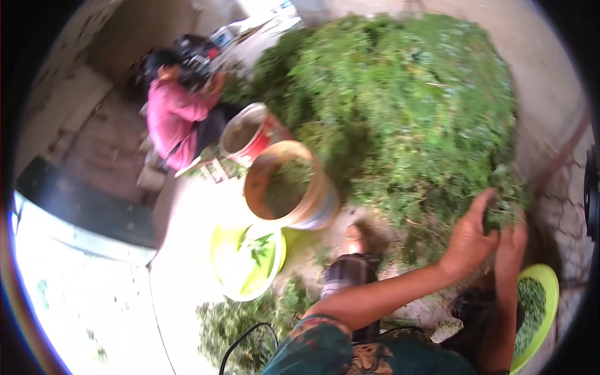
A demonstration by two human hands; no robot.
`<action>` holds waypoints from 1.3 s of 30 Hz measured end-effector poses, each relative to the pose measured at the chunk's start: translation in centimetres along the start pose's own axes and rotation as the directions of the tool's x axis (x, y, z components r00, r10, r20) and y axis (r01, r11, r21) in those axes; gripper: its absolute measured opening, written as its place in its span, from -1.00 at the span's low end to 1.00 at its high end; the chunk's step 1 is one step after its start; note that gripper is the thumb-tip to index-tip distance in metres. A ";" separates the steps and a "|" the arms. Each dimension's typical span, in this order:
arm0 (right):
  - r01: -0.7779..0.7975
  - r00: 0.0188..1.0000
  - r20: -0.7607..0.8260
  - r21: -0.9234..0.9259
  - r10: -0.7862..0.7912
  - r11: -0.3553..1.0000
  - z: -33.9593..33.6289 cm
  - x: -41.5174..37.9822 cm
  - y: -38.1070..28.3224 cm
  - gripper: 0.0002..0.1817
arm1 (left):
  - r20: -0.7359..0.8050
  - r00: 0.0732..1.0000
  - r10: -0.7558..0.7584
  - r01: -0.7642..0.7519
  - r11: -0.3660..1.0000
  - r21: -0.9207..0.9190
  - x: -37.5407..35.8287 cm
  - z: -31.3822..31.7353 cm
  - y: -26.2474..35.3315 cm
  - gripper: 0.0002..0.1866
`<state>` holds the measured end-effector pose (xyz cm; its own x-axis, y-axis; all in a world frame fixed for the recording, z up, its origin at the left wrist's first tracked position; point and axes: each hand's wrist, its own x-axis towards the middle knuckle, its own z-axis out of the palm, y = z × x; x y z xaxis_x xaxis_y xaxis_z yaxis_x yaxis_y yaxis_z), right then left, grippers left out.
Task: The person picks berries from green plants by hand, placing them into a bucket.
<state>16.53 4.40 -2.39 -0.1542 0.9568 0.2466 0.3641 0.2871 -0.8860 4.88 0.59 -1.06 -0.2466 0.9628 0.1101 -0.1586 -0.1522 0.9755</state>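
My left hand (469, 245) reaches to the right edge of a large heap of leafy green plants (406, 106). Its fingers are closed around a small bunch of leafy sprigs (505, 199). My right hand (511, 242) is close beside it, with its fingers up against the lower part of the same bunch; blur hides its exact grip. At the lower right, near my right forearm, a yellow-green basin (552, 299) holds small loose green leaves (530, 312).
A tan bucket (324, 181) with greenery inside stands left of the heap, by a red and white bucket (257, 147). Below is another yellow-green basin (219, 262) with a few leaves. More cut plants (240, 331) lie lower left. A person in pink (175, 115) sits at upper left.
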 end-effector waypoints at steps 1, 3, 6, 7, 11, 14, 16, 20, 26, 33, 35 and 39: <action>0.032 0.999 -0.009 0.009 -0.032 0.999 0.5 -0.1 0.8 -0.63 | -0.023 0.999 0.044 -0.046 0.997 -0.063 0.0 -0.3 -0.6 -0.30; 0.058 0.998 -0.002 -0.017 -0.058 0.998 0.3 0.0 2.3 -0.60 | -0.070 0.998 0.002 -0.009 0.996 -0.089 0.7 -0.3 -1.7 -0.37; 0.003 0.998 0.058 0.132 -0.010 0.991 0.7 0.2 3.0 -0.60 | -0.116 0.992 0.045 -0.038 0.997 0.060 0.8 -1.1 -0.9 -0.42; 0.001 0.997 0.081 0.113 -0.010 0.994 1.1 0.5 1.6 -0.60 | -0.123 0.991 0.062 -0.048 0.993 0.111 0.7 -1.5 -0.5 -0.44; 0.001 0.993 0.118 0.094 -0.012 0.996 1.0 1.4 7.8 -0.61 | -0.102 0.995 0.016 0.011 0.967 0.254 0.7 -2.3 -0.1 -0.46; 0.026 0.993 0.110 0.110 -0.039 0.994 1.6 2.9 10.8 -0.59 | -0.217 0.964 0.155 -0.105 0.968 0.227 0.5 -2.9 -1.0 -0.49; 0.039 0.993 0.107 0.117 -0.051 0.992 2.0 3.7 12.2 -0.58 | -0.291 0.945 0.146 -0.109 0.984 0.141 1.3 -3.4 -2.3 -0.48; 0.270 0.960 0.090 -0.043 -0.266 0.962 2.5 3.0 8.3 -0.56 | -0.403 0.911 0.086 -0.044 0.993 0.112 2.2 -5.6 -3.5 -0.46; -0.625 0.475 0.517 0.768 -0.712 0.140 3.0 3.5 -2.9 -0.55 | -0.344 0.938 0.034 0.001 0.995 0.102 1.5 -7.2 -2.6 -0.52; -0.608 0.760 0.511 0.778 -0.402 -0.158 0.2 4.6 -6.4 -0.74 | -0.188 0.982 0.020 0.019 0.979 0.202 2.2 -9.0 -3.3 -0.55; -0.580 0.808 0.518 0.783 -0.280 -0.225 -2.2 3.1 -8.5 -0.71 | -0.009 0.992 -0.125 0.124 0.963 0.239 2.5 -5.8 -4.3 -0.60; -0.420 0.883 0.417 0.907 -0.218 0.033 -0.9 2.7 -5.9 -0.74 | -0.032 0.977 -0.209 0.203 0.971 -0.127 -0.3 -9.2 3.5 -0.84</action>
<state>14.81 5.32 3.82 -0.5982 0.7623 0.2470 -0.7562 -0.4350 -0.4889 -4.37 -2.25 0.60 -0.2383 0.9658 -0.1018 -0.3257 0.0193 0.9453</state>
